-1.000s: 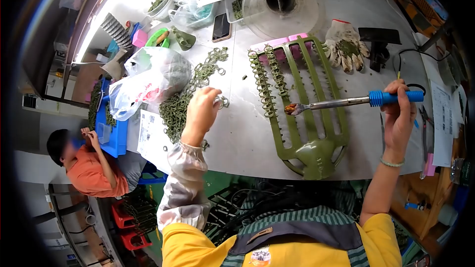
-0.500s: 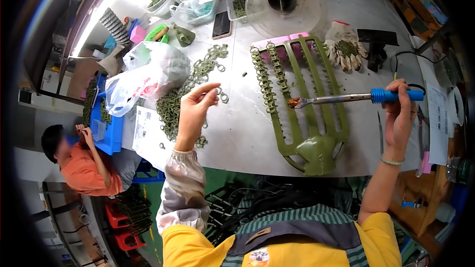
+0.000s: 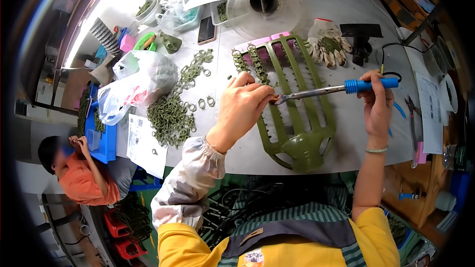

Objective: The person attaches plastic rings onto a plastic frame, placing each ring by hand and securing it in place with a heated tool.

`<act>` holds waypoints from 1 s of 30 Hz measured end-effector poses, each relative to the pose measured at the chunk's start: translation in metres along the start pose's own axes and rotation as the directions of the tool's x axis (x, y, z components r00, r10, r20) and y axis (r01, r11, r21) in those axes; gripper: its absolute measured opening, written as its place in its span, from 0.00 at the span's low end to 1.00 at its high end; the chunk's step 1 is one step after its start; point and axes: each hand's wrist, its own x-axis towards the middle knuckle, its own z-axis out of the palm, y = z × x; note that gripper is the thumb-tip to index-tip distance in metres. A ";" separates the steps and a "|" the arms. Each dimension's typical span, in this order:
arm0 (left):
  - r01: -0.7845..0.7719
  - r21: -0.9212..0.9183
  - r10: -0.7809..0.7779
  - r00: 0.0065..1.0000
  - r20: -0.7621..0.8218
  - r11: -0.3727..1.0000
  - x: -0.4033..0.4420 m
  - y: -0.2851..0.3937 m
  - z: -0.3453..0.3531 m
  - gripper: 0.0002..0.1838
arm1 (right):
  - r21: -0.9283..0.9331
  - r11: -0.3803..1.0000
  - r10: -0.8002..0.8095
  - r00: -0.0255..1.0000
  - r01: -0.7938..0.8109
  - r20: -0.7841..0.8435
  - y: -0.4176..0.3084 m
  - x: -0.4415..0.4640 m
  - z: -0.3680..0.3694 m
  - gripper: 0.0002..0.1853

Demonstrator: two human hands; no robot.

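Observation:
My right hand [image 3: 377,100] grips the blue handle of a soldering iron [image 3: 316,91], whose metal shaft points left across a green frame [image 3: 301,155] with long parallel bars. My left hand [image 3: 242,101] is closed, thumb and fingertips together, over the frame's left bars close beside the iron's brown-stained tip. What it pinches, if anything, is hidden. Small green rings line the two left bars in rows. Further left lies a heap of loose green rings [image 3: 170,118], with a few single ones near it.
Behind the frame stand a clear round tub [image 3: 237,7] and a stained glove [image 3: 329,44]. A phone [image 3: 207,29] and plastic bag [image 3: 143,81] lie left of them. Pliers [image 3: 413,113] lie at right. A co-worker in orange [image 3: 86,178] sits at far left beside a blue tray [image 3: 106,141].
My left hand has moved right, from beside the loose rings to the frame's left bars, and its fingers have closed. The iron's tip is now beside it. The view has shifted slightly.

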 end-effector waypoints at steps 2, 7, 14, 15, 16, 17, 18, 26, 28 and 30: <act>-0.019 0.008 0.018 0.999 0.041 1.000 0.003 0.000 0.002 0.05 | 0.022 1.000 0.013 1.000 -0.013 -0.004 0.005 0.001 0.002 0.09; -0.018 0.021 0.016 0.995 0.103 1.000 0.007 -0.002 0.004 0.05 | 0.029 1.000 -0.003 1.000 0.003 0.012 0.004 0.002 0.002 0.09; 0.009 -0.176 0.002 0.998 0.062 0.984 0.012 -0.013 -0.010 0.10 | -0.009 0.999 -0.031 0.999 0.031 0.007 -0.011 0.001 -0.010 0.10; 0.076 -0.299 -0.079 0.997 0.002 0.951 0.012 -0.017 -0.021 0.10 | -0.008 0.999 -0.033 0.999 0.033 0.005 -0.012 0.000 -0.010 0.10; 0.229 -0.369 -0.276 0.958 -0.078 0.901 0.006 -0.029 -0.025 0.09 | 0.005 1.000 -0.026 1.000 0.026 0.010 -0.014 0.000 -0.010 0.10; 0.363 -0.448 -0.466 0.873 -0.141 0.817 -0.004 -0.046 -0.025 0.08 | 0.010 1.000 -0.022 1.000 0.022 0.000 -0.014 -0.001 -0.009 0.10; 0.491 -0.381 -0.559 0.825 -0.087 0.784 -0.019 -0.073 -0.026 0.08 | 0.015 1.000 -0.019 1.000 0.019 -0.007 -0.015 -0.002 -0.009 0.11; 0.686 0.155 -0.701 0.706 0.095 0.711 -0.100 -0.130 0.005 0.15 | -0.003 1.000 -0.025 1.000 0.025 0.018 -0.021 -0.006 -0.003 0.12; 0.722 0.040 -0.720 0.680 0.138 0.690 -0.095 -0.123 0.000 0.14 | -0.015 0.999 -0.029 0.999 0.029 0.022 -0.021 -0.006 -0.003 0.12; 0.721 -0.107 -0.721 0.691 0.045 0.685 -0.090 -0.110 -0.007 0.13 | -0.024 0.999 -0.023 0.999 0.023 0.030 -0.022 -0.006 -0.005 0.12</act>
